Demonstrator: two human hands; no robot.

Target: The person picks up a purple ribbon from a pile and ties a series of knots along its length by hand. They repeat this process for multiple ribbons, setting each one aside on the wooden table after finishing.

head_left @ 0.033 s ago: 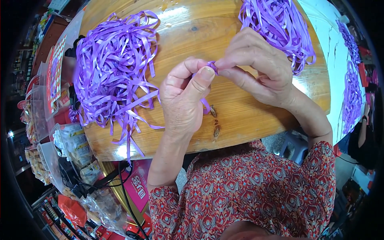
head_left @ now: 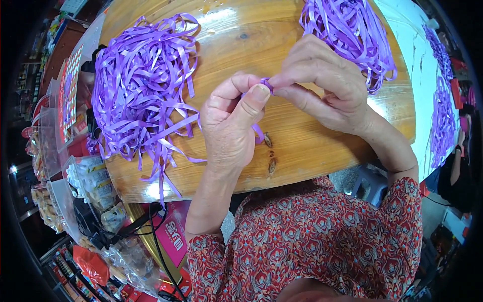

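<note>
Above the wooden table (head_left: pixel 226 176), my two hands meet at a small piece of purple ribbon (head_left: pixel 266 83). My left hand (head_left: pixel 232 118) pinches it between thumb and bent forefinger, and a tail of the ribbon curls out below that palm. From the other side, the thumb and forefinger of my right hand (head_left: pixel 329 83) are closed on the ribbon's edge. What shape the ribbon has inside the pinch is mostly hidden. Left of my hands lies a big loose heap of purple ribbons (head_left: pixel 143 90). A second purple ribbon pile (head_left: pixel 349 38) is at the far right of the table, behind my right hand.
A white marbled table (head_left: pixel 417 60) adjoins on the right, with more purple ribbons (head_left: pixel 441 123) along it. Clear boxes and bagged goods (head_left: pixel 95 183) crowd the left edge, with black cables (head_left: pixel 153 236) hanging there. A plastic stool (head_left: pixel 369 183) stands beneath the table edge.
</note>
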